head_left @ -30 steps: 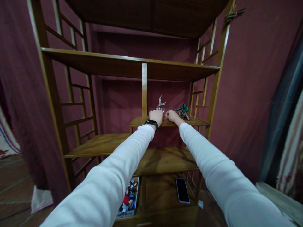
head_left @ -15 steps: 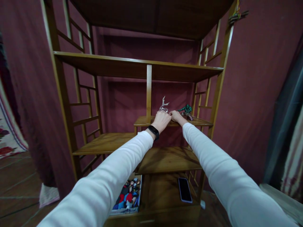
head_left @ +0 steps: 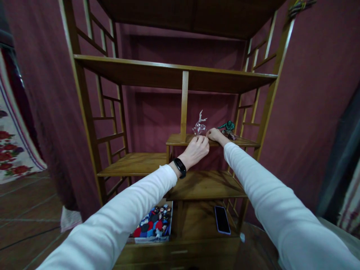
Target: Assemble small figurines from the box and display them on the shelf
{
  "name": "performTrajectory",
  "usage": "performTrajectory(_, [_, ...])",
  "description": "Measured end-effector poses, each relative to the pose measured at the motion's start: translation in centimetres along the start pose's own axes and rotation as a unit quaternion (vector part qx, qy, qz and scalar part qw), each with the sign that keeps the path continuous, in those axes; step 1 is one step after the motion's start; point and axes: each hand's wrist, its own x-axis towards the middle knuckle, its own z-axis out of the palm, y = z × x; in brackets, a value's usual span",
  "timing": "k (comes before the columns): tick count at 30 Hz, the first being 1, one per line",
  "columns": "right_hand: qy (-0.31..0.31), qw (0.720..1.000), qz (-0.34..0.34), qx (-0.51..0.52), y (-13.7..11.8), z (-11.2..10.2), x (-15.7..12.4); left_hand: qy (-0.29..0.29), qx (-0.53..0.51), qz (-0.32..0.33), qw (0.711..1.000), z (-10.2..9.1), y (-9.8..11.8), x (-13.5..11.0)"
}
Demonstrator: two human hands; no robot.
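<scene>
A clear glass deer figurine [head_left: 199, 128] with pale antlers stands upright on the raised right shelf [head_left: 174, 140]. My left hand [head_left: 197, 150], with a black band [head_left: 180, 167] at its wrist, is just below and in front of the figurine. Its fingers are curled, and their tips are hidden from me. Over the shelf, my right hand [head_left: 216, 135] is closed in a pinch close to the figurine's right side. What lies between those fingertips is too small to make out. Behind my right wrist sits a dark green and brown ornament [head_left: 229, 127], partly covered.
The wooden rack has an upright divider [head_left: 184, 107] left of the figurine and a long shelf [head_left: 157, 65] above. Lower down are a box of small colourful figures [head_left: 156, 221] and a phone [head_left: 222, 220]. A patterned cloth [head_left: 17, 150] hangs at far left.
My left hand has dropped away from the figurine, so more of the glass body shows. My right hand stays close to it. The view has shifted slightly, moving the rack rightward and up.
</scene>
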Motion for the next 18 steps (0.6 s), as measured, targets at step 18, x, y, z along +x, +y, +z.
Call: performTrajectory(18, [-0.022, 0.999, 0.029, 0.014, -0.5, -0.8, -1.1, -0.336, -0.210, -0.122, 0.910, 4.9, 8.1, -24.5])
